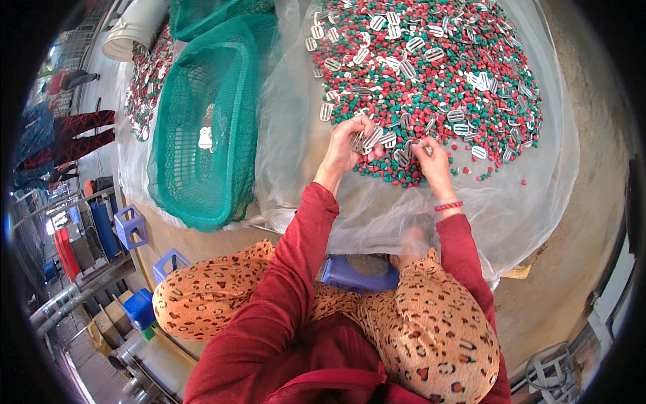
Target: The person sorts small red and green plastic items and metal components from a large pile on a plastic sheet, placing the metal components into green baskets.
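A wide heap of small red, green and white pellets (pixel 377 74) lies in front of me, with many silver slide buckles (pixel 434 54) scattered through it. At the heap's near edge my left hand (pixel 344 145) is closed around several slide buckles (pixel 370 137), which stick out past its fingers. To its right, the fingertips of my right hand (pixel 432 163) are pinched together on a slide buckle, mostly hidden by the fingers. Other buckles lie among the pellets just between the two hands.
A translucent sheet (pixel 289 135) lies under the heap. Left of it stands a green mesh basket (pixel 171 148) with a few buckles inside; another green basket (pixel 219 10) is behind. A white bucket (pixel 128 34) lies beside a second pellet heap (pixel 151 81). Blue stools (pixel 130 227) and another person (pixel 64 141) are farther left.
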`<act>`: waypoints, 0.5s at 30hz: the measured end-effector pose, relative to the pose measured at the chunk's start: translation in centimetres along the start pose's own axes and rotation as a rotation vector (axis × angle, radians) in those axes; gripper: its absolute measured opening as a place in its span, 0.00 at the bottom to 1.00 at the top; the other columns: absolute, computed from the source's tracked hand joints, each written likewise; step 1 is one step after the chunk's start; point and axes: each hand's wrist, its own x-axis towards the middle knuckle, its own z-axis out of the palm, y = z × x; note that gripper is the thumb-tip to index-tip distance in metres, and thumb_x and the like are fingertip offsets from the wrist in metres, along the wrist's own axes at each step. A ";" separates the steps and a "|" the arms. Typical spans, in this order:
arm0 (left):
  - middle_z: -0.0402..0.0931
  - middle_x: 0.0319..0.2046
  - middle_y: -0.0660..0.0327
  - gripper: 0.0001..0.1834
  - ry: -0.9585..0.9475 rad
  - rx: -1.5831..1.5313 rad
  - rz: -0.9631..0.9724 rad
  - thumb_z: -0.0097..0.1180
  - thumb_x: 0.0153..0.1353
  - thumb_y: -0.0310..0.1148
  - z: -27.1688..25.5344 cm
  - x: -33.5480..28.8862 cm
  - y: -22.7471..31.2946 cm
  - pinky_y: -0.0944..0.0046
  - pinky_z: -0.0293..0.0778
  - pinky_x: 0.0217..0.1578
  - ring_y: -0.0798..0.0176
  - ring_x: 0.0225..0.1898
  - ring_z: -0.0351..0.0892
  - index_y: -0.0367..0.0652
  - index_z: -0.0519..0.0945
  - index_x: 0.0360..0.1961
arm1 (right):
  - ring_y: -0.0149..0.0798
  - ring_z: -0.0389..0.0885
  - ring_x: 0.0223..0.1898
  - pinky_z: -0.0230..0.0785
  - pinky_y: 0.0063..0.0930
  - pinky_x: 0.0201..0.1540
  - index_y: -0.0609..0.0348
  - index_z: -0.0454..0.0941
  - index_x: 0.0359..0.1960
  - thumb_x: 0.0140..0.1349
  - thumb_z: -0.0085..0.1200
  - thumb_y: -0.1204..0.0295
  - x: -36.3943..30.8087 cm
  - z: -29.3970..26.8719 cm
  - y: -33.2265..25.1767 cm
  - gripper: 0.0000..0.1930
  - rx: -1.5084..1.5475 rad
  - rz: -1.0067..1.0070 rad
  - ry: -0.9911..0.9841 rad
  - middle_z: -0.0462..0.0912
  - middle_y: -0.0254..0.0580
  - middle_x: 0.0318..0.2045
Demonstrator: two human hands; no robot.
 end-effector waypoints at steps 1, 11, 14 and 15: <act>0.73 0.18 0.55 0.15 -0.019 -0.010 0.000 0.35 0.62 0.38 -0.3 0.0 -0.4 0.68 0.71 0.15 0.60 0.19 0.77 0.43 0.66 0.22 | 0.31 0.71 0.23 0.63 0.27 0.24 0.58 0.69 0.32 0.56 0.58 0.66 -0.7 -0.5 -0.8 0.12 0.329 0.215 -0.073 0.70 0.32 0.20; 0.75 0.27 0.57 0.23 0.007 0.131 -0.086 0.51 0.56 0.28 2.9 1.8 0.1 0.73 0.67 0.10 0.65 0.17 0.76 0.39 0.64 0.53 | 0.52 0.77 0.35 0.68 0.44 0.35 0.61 0.68 0.40 0.54 0.58 0.65 0.7 1.5 0.4 0.18 -0.698 -0.308 0.145 0.75 0.52 0.37; 0.77 0.34 0.52 0.19 -0.025 0.109 -0.148 0.51 0.56 0.28 2.3 1.5 0.0 0.72 0.69 0.13 0.65 0.23 0.78 0.38 0.69 0.50 | 0.41 0.76 0.28 0.67 0.34 0.28 0.60 0.69 0.34 0.56 0.55 0.67 0.6 0.9 1.3 0.11 -0.265 -0.288 0.108 0.74 0.44 0.26; 0.77 0.35 0.52 0.17 -0.003 0.259 -0.155 0.52 0.56 0.28 1.9 1.7 -0.4 0.71 0.71 0.15 0.64 0.23 0.78 0.36 0.71 0.47 | 0.37 0.75 0.26 0.67 0.30 0.25 0.60 0.70 0.32 0.57 0.55 0.68 0.3 0.5 0.8 0.10 -0.068 -0.240 0.090 0.73 0.41 0.22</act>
